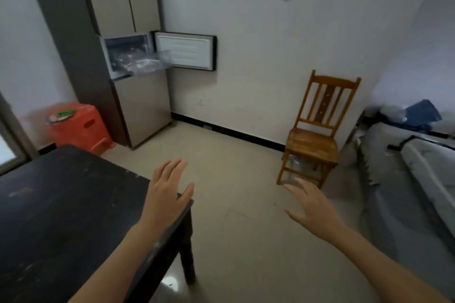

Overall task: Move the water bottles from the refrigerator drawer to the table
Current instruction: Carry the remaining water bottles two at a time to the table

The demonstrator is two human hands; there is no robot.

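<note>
Reaching out empty with fingers spread, left hand (167, 189) and right hand (311, 206) face the pulled-out clear refrigerator drawer (150, 61) far ahead, dark table (61, 204) under the left.

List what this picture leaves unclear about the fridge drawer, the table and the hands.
- Drawer, head view: pulled out, but blur and distance hide whether it holds bottles, or how many.
- Table: left and bottom edges cut it off; the left hand covers its corner.
- Right hand: open, empty; motion blur smears its fingers.
</note>
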